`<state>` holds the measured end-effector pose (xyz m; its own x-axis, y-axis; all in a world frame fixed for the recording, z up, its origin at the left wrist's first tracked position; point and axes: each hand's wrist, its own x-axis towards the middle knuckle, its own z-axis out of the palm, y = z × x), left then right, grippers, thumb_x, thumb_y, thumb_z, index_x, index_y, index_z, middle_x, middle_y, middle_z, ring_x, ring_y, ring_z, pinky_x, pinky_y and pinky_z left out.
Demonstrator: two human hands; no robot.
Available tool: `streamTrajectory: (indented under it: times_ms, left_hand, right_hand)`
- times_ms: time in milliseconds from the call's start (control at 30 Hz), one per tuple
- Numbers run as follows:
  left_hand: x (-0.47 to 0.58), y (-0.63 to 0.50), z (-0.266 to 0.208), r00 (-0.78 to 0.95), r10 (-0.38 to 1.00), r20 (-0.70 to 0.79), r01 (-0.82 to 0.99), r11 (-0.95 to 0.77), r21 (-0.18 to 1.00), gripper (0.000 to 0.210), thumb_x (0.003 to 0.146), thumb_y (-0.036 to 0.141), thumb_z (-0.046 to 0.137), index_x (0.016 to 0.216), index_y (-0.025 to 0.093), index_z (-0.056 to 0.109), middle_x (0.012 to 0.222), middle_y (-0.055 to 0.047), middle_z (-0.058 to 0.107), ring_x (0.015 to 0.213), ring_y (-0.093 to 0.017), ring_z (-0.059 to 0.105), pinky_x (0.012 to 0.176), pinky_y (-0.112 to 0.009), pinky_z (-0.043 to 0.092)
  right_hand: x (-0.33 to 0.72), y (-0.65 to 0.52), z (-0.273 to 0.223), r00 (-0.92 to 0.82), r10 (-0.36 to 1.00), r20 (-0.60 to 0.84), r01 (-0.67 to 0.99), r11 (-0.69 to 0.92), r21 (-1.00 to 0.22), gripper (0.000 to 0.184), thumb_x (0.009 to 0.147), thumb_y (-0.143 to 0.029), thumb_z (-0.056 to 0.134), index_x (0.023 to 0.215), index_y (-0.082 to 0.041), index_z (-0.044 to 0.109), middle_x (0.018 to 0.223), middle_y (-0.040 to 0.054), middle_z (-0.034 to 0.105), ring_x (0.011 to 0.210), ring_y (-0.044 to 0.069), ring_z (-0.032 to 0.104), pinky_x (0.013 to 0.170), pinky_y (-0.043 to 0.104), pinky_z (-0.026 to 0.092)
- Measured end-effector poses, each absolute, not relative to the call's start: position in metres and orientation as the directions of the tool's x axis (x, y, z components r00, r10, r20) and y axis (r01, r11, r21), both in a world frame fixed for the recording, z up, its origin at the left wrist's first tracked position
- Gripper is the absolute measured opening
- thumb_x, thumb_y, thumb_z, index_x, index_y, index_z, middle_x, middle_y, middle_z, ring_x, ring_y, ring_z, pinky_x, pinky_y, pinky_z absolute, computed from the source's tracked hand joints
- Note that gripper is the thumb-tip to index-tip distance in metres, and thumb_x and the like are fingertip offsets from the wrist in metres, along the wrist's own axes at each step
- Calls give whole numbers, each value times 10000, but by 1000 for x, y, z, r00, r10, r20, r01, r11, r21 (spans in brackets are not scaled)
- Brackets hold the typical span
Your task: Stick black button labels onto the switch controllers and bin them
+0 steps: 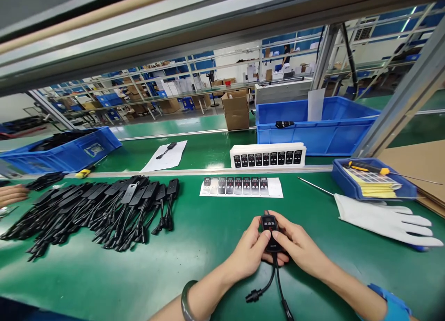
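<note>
Between both hands is a small black controller box with printed buttons on its face and two cables with connectors hanging from its lower end. My left hand grips its left side, thumb pressed on the face. From the right, my right hand holds it the same way, its thumb also on the face. Just beyond lies a white sheet of black-and-silver labels. On the left, many similar black controllers with cables lie in overlapping rows on the green table.
Behind the sheet stands a white stack of label sheets. A white glove, a screwdriver and a small blue tray are at right. Blue bins stand farther back. Another person's hand shows at the left edge.
</note>
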<state>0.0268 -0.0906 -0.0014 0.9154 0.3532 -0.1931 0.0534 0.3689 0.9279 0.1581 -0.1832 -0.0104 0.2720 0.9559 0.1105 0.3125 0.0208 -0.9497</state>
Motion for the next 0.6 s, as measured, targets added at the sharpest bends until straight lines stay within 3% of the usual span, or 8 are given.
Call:
streamTrajectory:
  times_ms: [67,133,267,333,400,467,533,600]
  left_hand:
    - [26,-91,-2,914,355,-197,67,347,935,421,848,520,526,1060,179,398,865,-62,650,620,-165,672,586,-281,530]
    - [27,-92,-2,905,377,-195,39,384,922,438,839,517,542,1078,178,400,909,-76,649,650,-173,674,600,-287,519]
    - [31,-88,-1,926,353,-136,-80,534,842,552,840,524,544,1241,202,342,1016,-101,642,846,-199,664,752,-333,491]
    - [31,-83,0,943,313,-114,-67,513,856,628,856,568,484,1323,198,287,1052,-125,635,922,-213,642,824,-373,468]
    - [29,-73,1,924,373,-86,-40,318,947,607,874,565,439,1335,189,320,1094,-142,617,952,-220,618,842,-386,459]
    - [25,-59,2,870,493,20,17,-70,997,488,893,492,440,1284,201,422,1125,-128,595,969,-220,587,862,-388,447]
    - [20,-44,3,818,552,163,132,-457,880,385,882,402,474,1214,209,507,1156,-119,569,1038,-244,536,931,-416,401]
    - [16,-31,1,784,575,233,238,-626,743,375,845,351,516,1188,198,529,1242,-141,510,1174,-299,438,1022,-491,294]
  right_hand:
    - [155,-184,-10,254,964,74,313,-10,-950,462,951,-361,404,1386,-205,397,875,35,663,652,180,618,594,288,524]
    - [152,-184,-9,261,962,76,378,-30,-925,478,958,-364,374,1411,-212,353,892,41,654,630,179,603,568,291,518]
    - [151,-182,-10,265,923,279,685,23,-728,638,890,-329,483,1462,-213,223,1163,106,555,1028,264,543,837,392,504]
    - [160,-181,-11,239,906,350,802,20,-598,619,888,-269,453,1457,-197,219,1198,123,515,1079,266,505,879,397,485]
    - [176,-181,-12,262,888,377,890,-71,-450,533,897,-204,384,1416,-124,299,1160,156,519,1056,274,508,890,407,471]
    - [197,-183,-13,344,865,365,930,-258,-263,484,875,-158,375,1343,-32,392,1098,203,538,997,314,523,848,447,475]
    - [214,-185,-13,447,830,334,889,-453,-66,463,836,-112,399,1277,18,457,1034,236,566,912,355,542,754,491,482]
    - [225,-182,-11,485,803,346,840,-538,70,449,814,-77,413,1245,17,494,1034,252,579,906,384,541,740,532,460]
